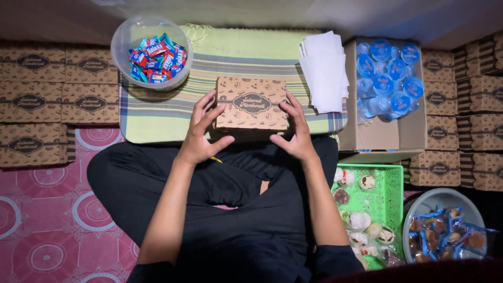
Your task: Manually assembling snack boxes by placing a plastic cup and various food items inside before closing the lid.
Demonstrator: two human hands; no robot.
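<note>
A: Head cam: where's the brown printed cardboard box point(252, 104) w/ the oval label?

B: Lid closed, flat on the green striped cloth-covered low table point(157, 112), centre, right in front of the seated person.

A: Hands?

B: Left hand point(201, 131) at the box's left edge, right hand point(296, 131) at its right edge. Fingers spread apart, tips touching the sides; not clamped.

A: Around it?

B: Clear plastic bowl of red & blue wrapped sweets point(153, 52) upper left, stack of white paper sheets point(323, 71) just right, open carton of blue-lidded water cups point(386, 78) beyond. Green plastic basket of wrapped snacks point(390, 188) by the right knee.
</note>
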